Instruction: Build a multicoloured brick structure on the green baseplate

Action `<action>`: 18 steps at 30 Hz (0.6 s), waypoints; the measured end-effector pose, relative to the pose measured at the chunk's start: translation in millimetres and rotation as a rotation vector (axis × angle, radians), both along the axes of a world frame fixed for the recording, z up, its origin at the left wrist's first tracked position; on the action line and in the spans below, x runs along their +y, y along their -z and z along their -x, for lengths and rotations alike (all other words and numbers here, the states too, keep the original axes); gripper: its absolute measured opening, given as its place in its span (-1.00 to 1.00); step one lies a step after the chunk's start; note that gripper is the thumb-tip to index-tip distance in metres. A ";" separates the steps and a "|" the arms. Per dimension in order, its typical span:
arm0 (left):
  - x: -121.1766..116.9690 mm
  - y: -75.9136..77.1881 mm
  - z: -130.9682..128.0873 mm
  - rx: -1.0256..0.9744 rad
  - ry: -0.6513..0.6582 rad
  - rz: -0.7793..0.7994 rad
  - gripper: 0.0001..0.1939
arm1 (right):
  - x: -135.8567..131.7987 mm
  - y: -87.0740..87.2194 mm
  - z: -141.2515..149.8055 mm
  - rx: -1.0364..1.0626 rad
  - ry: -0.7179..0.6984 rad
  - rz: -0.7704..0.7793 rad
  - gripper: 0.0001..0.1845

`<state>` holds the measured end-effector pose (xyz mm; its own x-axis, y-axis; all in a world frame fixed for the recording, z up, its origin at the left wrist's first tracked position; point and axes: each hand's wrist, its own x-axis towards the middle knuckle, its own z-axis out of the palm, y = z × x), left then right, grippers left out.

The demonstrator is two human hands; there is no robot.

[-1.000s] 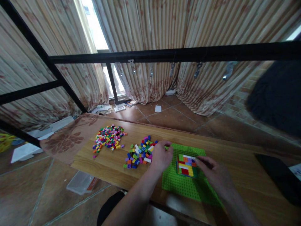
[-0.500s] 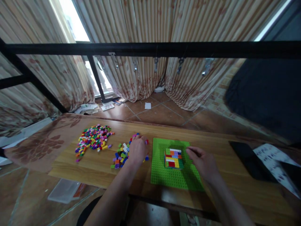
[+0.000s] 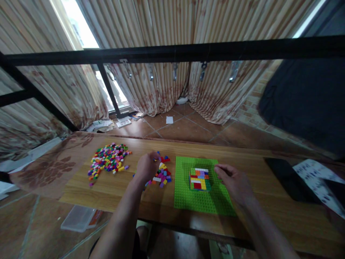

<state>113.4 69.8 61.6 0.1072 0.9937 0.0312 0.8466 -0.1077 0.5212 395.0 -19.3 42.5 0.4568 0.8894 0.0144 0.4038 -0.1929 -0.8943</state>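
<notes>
My left hand (image 3: 147, 167) is over the left part of a small pile of loose toy bricks (image 3: 163, 176), covering some of them. Its thumb and forefinger point right, a little apart, close to a blue brick (image 3: 158, 154); I see nothing held in them. Fingers pinched, my right hand (image 3: 234, 181) hovers by the right side of a green baseplate (image 3: 185, 199). Whatever may be between those fingertips is too small to make out. On the baseplate stands a low rectangular block of joined bricks (image 3: 199, 180), its top a patchwork of red, yellow, white, orange and purple.
A larger heap of mixed bricks (image 3: 109, 158) lies on the left of the wooden table (image 3: 121, 189). At the right are a dark flat object (image 3: 288, 180) and a printed sheet (image 3: 309, 172). A black rail (image 3: 172, 53) crosses beyond the table. A clear plastic box (image 3: 77, 217) sits below.
My left hand has moved left across the small pile, uncovering bricks on its right side and covering those on its left. My right hand stays pinched beside the baseplate. The view has shifted slightly.
</notes>
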 end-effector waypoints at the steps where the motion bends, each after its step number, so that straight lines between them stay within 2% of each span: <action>1: 0.3 -1.3 5.7 -0.014 0.008 0.007 -0.82 | 0.2 -0.2 0.1 0.005 0.007 0.000 -0.58; 9: -2.2 -1.6 37.3 -0.096 0.084 0.050 -0.84 | 1.2 5.1 -0.1 -0.017 0.040 -0.016 -0.62; 13: -2.5 -0.4 45.7 -0.140 0.069 0.048 -0.81 | -6.0 -7.6 20.4 -0.216 0.090 -0.205 -0.68; 15: -3.2 -1.8 48.5 -0.137 0.049 0.048 -0.81 | -11.0 -16.3 40.3 -0.309 0.031 -0.323 -0.71; 18: -4.9 -5.9 52.2 -0.132 0.029 0.043 -0.80 | -16.0 -21.3 75.8 -0.324 -0.227 -0.411 -0.78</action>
